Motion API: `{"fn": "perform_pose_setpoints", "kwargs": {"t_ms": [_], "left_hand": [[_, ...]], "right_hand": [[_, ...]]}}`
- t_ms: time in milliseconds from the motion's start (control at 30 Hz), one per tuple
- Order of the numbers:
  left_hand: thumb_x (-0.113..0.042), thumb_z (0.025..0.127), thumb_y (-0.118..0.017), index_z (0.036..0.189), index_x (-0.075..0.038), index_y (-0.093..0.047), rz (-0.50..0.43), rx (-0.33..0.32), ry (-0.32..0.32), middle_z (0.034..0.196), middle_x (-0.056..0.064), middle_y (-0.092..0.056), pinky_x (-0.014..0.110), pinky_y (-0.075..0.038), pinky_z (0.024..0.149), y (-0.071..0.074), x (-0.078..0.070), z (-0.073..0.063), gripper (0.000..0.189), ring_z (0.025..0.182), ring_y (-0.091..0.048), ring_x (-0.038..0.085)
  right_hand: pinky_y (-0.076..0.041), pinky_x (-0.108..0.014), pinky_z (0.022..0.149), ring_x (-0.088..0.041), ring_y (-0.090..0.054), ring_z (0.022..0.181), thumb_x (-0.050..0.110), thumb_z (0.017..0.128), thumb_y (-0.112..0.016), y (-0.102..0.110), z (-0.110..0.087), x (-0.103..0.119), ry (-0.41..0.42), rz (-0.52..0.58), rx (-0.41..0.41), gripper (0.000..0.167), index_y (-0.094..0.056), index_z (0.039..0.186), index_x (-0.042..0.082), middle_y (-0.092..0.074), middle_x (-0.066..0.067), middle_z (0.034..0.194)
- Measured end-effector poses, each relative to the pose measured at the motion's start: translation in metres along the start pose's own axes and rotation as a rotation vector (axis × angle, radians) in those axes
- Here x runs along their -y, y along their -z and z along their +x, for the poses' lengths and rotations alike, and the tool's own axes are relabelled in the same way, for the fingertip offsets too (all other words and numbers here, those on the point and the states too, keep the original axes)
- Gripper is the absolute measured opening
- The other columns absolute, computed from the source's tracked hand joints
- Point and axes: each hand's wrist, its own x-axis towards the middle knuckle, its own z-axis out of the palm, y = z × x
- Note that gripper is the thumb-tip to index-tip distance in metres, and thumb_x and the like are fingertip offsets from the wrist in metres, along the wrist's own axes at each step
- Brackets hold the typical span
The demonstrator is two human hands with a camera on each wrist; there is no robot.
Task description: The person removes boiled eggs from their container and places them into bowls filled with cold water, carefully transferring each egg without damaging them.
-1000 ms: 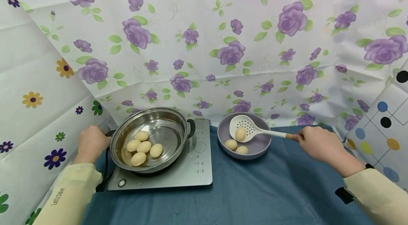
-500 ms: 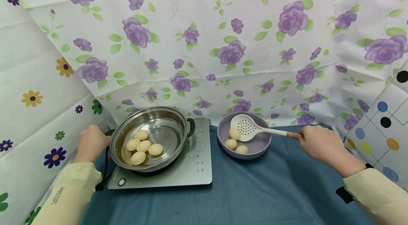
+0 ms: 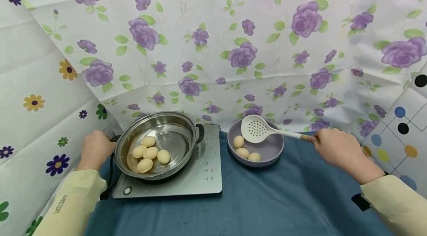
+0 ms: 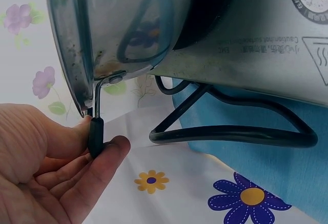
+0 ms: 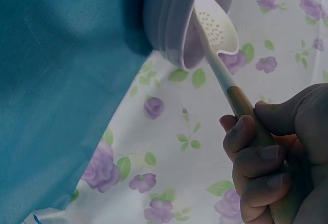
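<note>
My right hand (image 3: pixel 337 150) grips the wooden handle of a white slotted spoon (image 3: pixel 256 129). The spoon's perforated head hangs over the back of a purple-grey bowl (image 3: pixel 279 154) with no egg on it. Three eggs lie in that bowl, one of them an egg (image 3: pixel 238 141) against the left wall. At the left, my left hand (image 3: pixel 96 150) pinches the black side handle (image 4: pixel 96 137) of a steel pot (image 3: pixel 191 117) between thumb and fingers. Several eggs (image 3: pixel 150 153) sit together in the left part of the pot.
Under the pot is a silver induction cooktop (image 3: pixel 213 176), with a black power cord (image 4: pixel 236 134) looping out at its left. A blue cloth (image 3: pixel 267 206) covers the table. Flowered sheeting (image 3: pixel 213 43) rises behind and at both sides.
The egg on the slotted spoon has rolled off leftward into the bowl beside the other two. The spoon's head has then risen towards the bowl's back rim. My left hand stays at the pot handle.
</note>
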Motion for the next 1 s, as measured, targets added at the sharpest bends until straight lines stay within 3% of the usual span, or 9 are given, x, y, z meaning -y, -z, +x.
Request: {"fn": "perform_pose_setpoints", "kwargs": {"t_ms": [333,600,833,1000], "left_hand": [[-0.022,0.080,-0.064,0.049,-0.011,-0.042,0.005,0.009,0.002,0.046,0.004,-0.048,0.031,-0.036,0.044,-0.001,0.001,0.000,0.040,0.048,-0.048,0.022],[-0.022,0.080,-0.064,0.049,-0.011,-0.042,-0.003,0.009,0.004,0.045,0.004,-0.047,0.031,-0.036,0.043,0.000,0.000,0.000,0.040,0.048,-0.047,0.022],[-0.024,0.080,-0.065,0.049,-0.010,-0.043,-0.002,0.010,0.012,0.046,0.005,-0.049,0.031,-0.036,0.043,-0.001,-0.002,0.000,0.040,0.048,-0.048,0.022],[-0.024,0.080,-0.065,0.050,-0.010,-0.044,-0.008,0.018,0.019,0.047,0.005,-0.050,0.031,-0.037,0.044,0.000,-0.001,0.000,0.040,0.048,-0.048,0.022]], "right_hand": [[-0.030,-0.031,0.042,-0.016,-0.041,0.046,0.024,0.096,-0.046,0.006,-0.002,0.001,-0.013,0.030,0.014,0.026,-0.066,0.094,0.008,-0.049,-0.002,0.058],[-0.028,-0.030,0.041,-0.016,-0.038,0.043,0.025,0.097,-0.042,0.008,-0.004,-0.001,-0.025,0.048,-0.010,0.030,-0.062,0.077,0.016,-0.043,-0.003,0.054],[-0.029,-0.030,0.041,-0.016,-0.037,0.043,0.039,0.098,-0.039,0.011,-0.002,0.001,-0.085,0.143,0.033,0.042,-0.053,0.066,0.016,-0.042,-0.002,0.054],[-0.028,-0.028,0.040,-0.014,-0.034,0.041,0.044,0.098,-0.037,0.014,0.004,0.011,-0.076,0.214,0.046,0.047,-0.053,0.064,0.015,-0.038,0.000,0.051]]}}
